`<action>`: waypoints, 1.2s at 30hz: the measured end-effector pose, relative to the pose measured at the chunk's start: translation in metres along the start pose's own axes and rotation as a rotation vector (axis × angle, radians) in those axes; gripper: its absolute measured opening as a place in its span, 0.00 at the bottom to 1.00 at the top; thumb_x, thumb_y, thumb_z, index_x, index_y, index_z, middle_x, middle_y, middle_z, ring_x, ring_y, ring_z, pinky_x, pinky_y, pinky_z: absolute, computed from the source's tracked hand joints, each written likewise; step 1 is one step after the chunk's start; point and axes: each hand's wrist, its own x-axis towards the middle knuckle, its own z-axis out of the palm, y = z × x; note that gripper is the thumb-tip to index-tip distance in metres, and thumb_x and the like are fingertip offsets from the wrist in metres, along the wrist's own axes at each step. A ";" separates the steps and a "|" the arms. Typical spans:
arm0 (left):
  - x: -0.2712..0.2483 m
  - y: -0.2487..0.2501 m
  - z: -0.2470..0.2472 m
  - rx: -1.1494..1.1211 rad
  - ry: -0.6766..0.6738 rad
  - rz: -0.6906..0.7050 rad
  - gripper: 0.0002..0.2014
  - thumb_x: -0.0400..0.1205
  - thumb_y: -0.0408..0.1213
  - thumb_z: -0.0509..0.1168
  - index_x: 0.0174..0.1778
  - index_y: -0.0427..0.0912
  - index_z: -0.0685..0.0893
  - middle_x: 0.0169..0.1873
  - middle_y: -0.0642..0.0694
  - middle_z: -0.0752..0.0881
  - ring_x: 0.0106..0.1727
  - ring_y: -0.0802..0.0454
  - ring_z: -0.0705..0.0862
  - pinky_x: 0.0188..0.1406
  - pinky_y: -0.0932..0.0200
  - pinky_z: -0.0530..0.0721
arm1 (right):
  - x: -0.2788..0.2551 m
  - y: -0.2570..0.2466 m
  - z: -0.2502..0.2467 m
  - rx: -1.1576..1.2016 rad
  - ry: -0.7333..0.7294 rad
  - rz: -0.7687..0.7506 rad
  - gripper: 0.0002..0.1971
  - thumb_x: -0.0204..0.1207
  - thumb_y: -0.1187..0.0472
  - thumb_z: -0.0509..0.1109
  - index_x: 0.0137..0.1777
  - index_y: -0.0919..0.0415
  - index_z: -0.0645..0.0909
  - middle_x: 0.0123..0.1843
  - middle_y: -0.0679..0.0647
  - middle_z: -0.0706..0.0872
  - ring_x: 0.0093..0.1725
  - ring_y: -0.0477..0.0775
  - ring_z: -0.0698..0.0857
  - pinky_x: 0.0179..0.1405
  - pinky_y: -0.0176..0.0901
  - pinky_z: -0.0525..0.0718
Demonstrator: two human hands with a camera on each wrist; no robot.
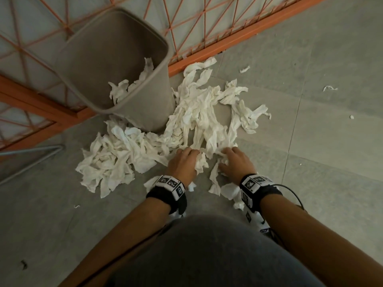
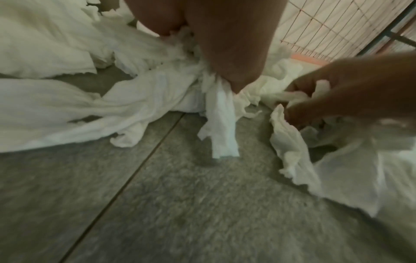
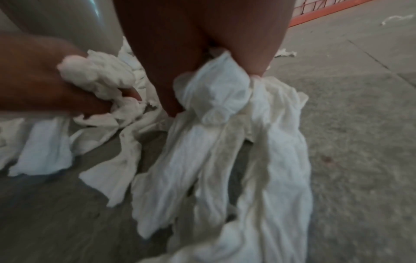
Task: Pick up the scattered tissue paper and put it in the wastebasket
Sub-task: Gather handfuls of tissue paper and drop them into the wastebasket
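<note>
White crumpled tissue paper (image 1: 199, 119) lies in a wide heap on the grey floor, to the right of and in front of a grey wastebasket (image 1: 116, 59) that holds a few pieces. My left hand (image 1: 183, 160) is down at the near edge of the heap, fingers curled round a bunch of tissue (image 2: 223, 113). Close beside it my right hand (image 1: 234, 160) grips another bunch of tissue (image 3: 216, 96), with long strips trailing from it. The two hands are almost touching.
An orange wire fence (image 1: 217, 27) runs behind the wastebasket and along the left. A grey metal hairpin leg (image 1: 41, 154) stands at the left. Small tissue scraps (image 1: 329, 88) lie on the floor tiles to the right. My knee (image 1: 207, 255) fills the near foreground.
</note>
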 end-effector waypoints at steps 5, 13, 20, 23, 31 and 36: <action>-0.016 -0.002 -0.009 -0.211 0.185 -0.050 0.16 0.72 0.44 0.74 0.51 0.40 0.84 0.50 0.44 0.83 0.52 0.43 0.81 0.49 0.49 0.81 | -0.011 0.008 0.002 0.099 0.064 0.073 0.11 0.72 0.57 0.68 0.49 0.64 0.83 0.51 0.61 0.85 0.53 0.64 0.83 0.46 0.47 0.77; -0.049 -0.009 -0.055 -0.393 0.485 0.041 0.18 0.69 0.26 0.72 0.55 0.41 0.85 0.56 0.48 0.82 0.52 0.58 0.81 0.53 0.62 0.82 | -0.015 -0.005 -0.018 0.397 0.241 0.052 0.17 0.70 0.72 0.63 0.56 0.59 0.83 0.49 0.52 0.84 0.46 0.55 0.83 0.48 0.43 0.79; -0.071 0.001 -0.093 -0.445 0.609 0.163 0.09 0.73 0.39 0.70 0.43 0.36 0.87 0.38 0.42 0.89 0.39 0.49 0.87 0.39 0.51 0.87 | -0.029 -0.036 -0.062 0.548 0.162 0.025 0.12 0.73 0.58 0.64 0.32 0.63 0.80 0.28 0.54 0.81 0.26 0.52 0.77 0.27 0.40 0.75; -0.074 0.008 -0.128 -0.470 0.742 0.189 0.12 0.77 0.39 0.72 0.31 0.38 0.81 0.27 0.45 0.85 0.29 0.51 0.82 0.30 0.57 0.81 | -0.033 -0.070 -0.095 0.611 0.101 -0.066 0.21 0.73 0.45 0.69 0.32 0.64 0.77 0.25 0.48 0.78 0.24 0.44 0.76 0.25 0.36 0.75; -0.055 0.012 -0.241 -0.605 1.015 0.240 0.18 0.82 0.46 0.68 0.28 0.49 0.72 0.23 0.61 0.73 0.26 0.68 0.74 0.30 0.66 0.72 | -0.023 -0.180 -0.176 0.899 0.349 -0.373 0.26 0.85 0.47 0.56 0.32 0.64 0.77 0.24 0.58 0.74 0.23 0.50 0.71 0.26 0.40 0.69; -0.044 0.015 -0.296 -1.072 0.780 0.188 0.10 0.81 0.45 0.66 0.36 0.48 0.78 0.31 0.56 0.82 0.37 0.53 0.84 0.41 0.50 0.84 | 0.007 -0.234 -0.198 1.080 0.202 -0.625 0.15 0.82 0.51 0.58 0.39 0.60 0.75 0.34 0.54 0.78 0.36 0.51 0.77 0.41 0.47 0.74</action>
